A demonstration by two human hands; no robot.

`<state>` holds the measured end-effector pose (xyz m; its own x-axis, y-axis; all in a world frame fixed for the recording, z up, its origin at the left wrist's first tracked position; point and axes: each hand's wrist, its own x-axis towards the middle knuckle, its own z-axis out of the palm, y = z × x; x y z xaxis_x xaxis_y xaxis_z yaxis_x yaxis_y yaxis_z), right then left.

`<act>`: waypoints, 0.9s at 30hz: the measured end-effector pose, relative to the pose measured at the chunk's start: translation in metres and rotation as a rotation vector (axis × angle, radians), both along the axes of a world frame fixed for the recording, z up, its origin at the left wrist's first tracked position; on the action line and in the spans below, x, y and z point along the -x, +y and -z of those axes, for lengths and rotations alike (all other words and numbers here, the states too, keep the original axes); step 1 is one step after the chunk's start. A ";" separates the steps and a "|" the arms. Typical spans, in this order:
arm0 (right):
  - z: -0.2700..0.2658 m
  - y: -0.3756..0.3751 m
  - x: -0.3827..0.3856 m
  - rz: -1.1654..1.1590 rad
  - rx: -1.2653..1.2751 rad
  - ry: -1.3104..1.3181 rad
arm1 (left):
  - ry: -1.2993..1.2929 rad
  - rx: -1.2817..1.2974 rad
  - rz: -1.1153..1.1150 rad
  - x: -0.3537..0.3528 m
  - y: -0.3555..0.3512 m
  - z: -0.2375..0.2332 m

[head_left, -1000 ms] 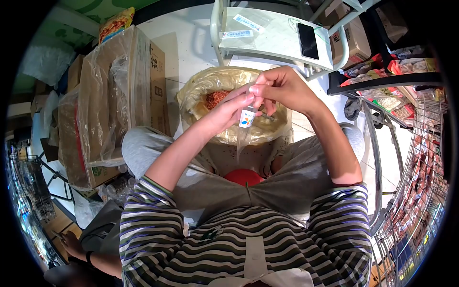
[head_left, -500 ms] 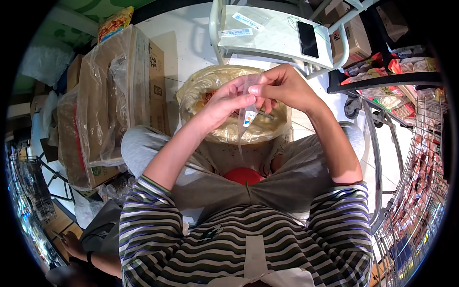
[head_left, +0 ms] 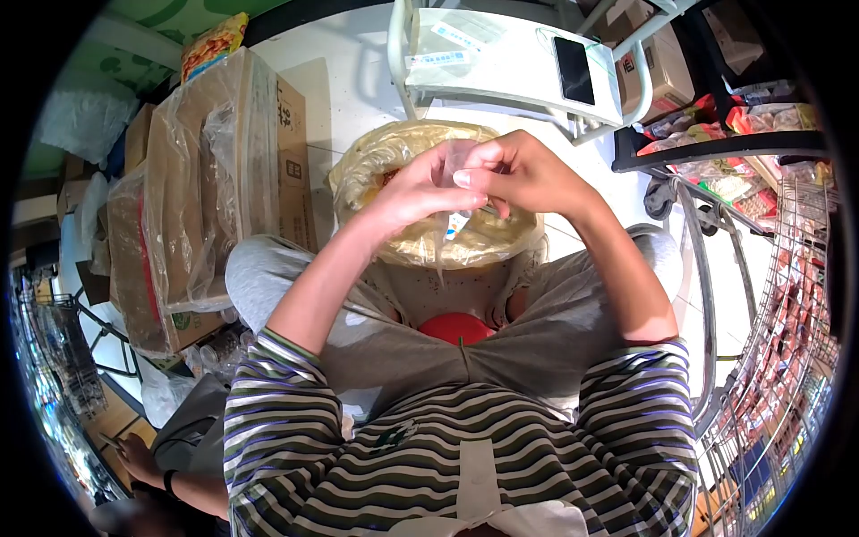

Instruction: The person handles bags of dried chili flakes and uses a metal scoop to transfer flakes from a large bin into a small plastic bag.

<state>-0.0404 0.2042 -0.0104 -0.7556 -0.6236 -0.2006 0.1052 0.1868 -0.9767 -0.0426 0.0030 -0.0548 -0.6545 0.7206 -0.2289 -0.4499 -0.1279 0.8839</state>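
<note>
Between my hands hangs a narrow clear plastic bag [head_left: 455, 224] with a small white, blue-marked print. My left hand [head_left: 413, 190] is closed on its side, the thumb stretched across toward the other hand. Thumb and bent fingers of my right hand [head_left: 528, 176] pinch the bag near its upper part. Both hands are above a round tub lined with yellowish plastic [head_left: 362, 148]. Some reddish contents show past my left hand, while the rest lies hidden under the hands.
A metal-framed stand [head_left: 519, 76] holds a dark phone [head_left: 574, 70] ahead. Plastic-covered cardboard boxes [head_left: 291, 170] stand on the left. A wire basket [head_left: 787, 295] with packets is on the right. Something red [head_left: 456, 328] sits between my legs. Another person's hand [head_left: 136, 458] shows lower left.
My left hand has moved slightly down and left, and my right hand has turned with its fingers more curled. The bag's lower end has shifted a little left and up.
</note>
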 end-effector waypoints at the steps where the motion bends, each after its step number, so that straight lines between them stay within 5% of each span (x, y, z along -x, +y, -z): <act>1: -0.001 0.001 0.001 -0.009 -0.005 -0.016 | 0.020 0.033 -0.027 0.000 -0.001 -0.001; 5: -0.012 0.010 0.003 -0.123 -0.130 -0.039 | 0.100 0.054 0.019 0.002 -0.005 0.007; 13: -0.024 0.009 -0.002 -0.482 -0.382 -0.315 | -0.159 0.070 0.349 0.001 -0.007 0.006; 19: -0.017 0.011 -0.004 -0.467 -0.298 -0.348 | -0.342 0.042 0.285 -0.003 -0.011 0.010; 27: -0.023 0.011 -0.007 -0.497 -0.330 -0.482 | -0.271 -0.026 0.362 -0.005 -0.004 0.026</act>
